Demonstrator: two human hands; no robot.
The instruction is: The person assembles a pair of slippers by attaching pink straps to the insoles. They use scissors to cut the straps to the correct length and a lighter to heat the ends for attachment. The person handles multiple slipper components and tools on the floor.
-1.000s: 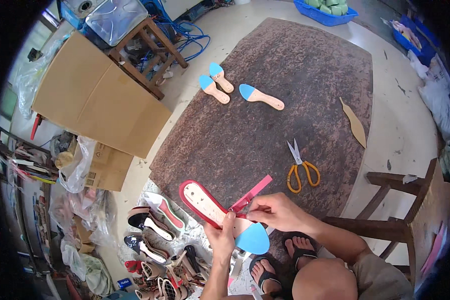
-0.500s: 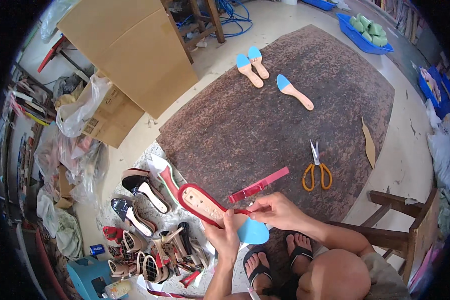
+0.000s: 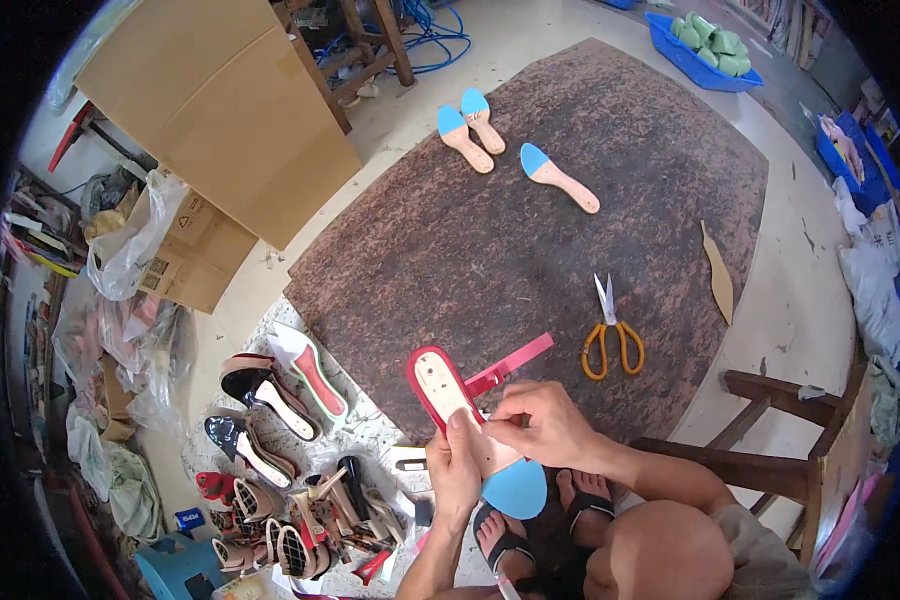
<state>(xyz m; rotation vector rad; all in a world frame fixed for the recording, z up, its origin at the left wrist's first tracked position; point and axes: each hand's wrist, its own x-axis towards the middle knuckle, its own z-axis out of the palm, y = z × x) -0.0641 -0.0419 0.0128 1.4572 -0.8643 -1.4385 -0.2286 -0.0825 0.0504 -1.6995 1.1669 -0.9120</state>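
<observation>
My left hand (image 3: 454, 472) is closed around the middle of a shoe insole (image 3: 437, 380), its thumb lying on the pale face. Red edging (image 3: 417, 392) wraps the insole's heel end, which points away from me. The blue toe end (image 3: 515, 488) lies nearer my body. With fingers pinched, my right hand (image 3: 542, 425) grips the red edging at the insole's right side; the fingertips partly hide it. Just beyond, a pinkish-red strip (image 3: 520, 357) slants across the dark mat. Orange-handled scissors (image 3: 610, 330) lie open to the right of my hands.
Several blue-tipped insoles (image 3: 560, 179) lie on the far part of the mat (image 3: 410, 240). Shoes and shoe parts (image 3: 290, 400) crowd the left. Cardboard (image 3: 240, 120) stands behind them. A wooden stool (image 3: 770, 400) is at right, and a blue basket (image 3: 705, 70) sits at far right.
The insole has turned clockwise, its heel end now pointing more directly away from me. My right hand has come in closer against its side. The whole view has shifted slightly.
</observation>
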